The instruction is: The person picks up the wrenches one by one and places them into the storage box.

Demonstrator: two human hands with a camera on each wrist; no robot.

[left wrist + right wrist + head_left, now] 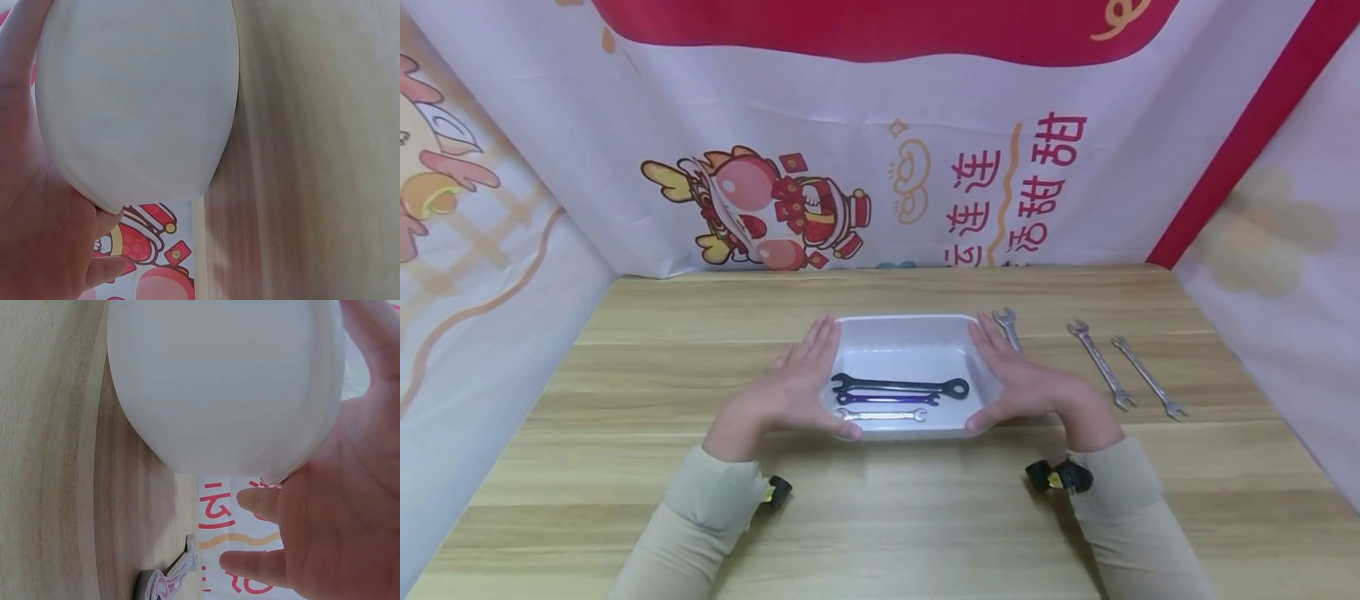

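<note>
A white rectangular dish (pixel 917 434) sits in the middle of the table, its outer end walls filling both wrist views. My left hand (pixel 793 387) grips its left end, thumb at the near corner and fingers at the far one. The right hand (pixel 1022 385) holds the opposite end the same way, with some fingers sticking out straight past the rim in the right wrist view. Inside the dish lie a black combination wrench (pixel 898 386), a smaller purple wrench (pixel 887 399) and a silver wrench (pixel 882 415), roughly parallel.
To the right of the dish lie three silver wrenches: one (pixel 1008 326) partly hidden behind my right hand, a double open-ended one (pixel 1102 364) and a slimmer one (pixel 1150 379). A printed cloth (pixel 865 108) hangs behind the wooden table (pixel 925 525).
</note>
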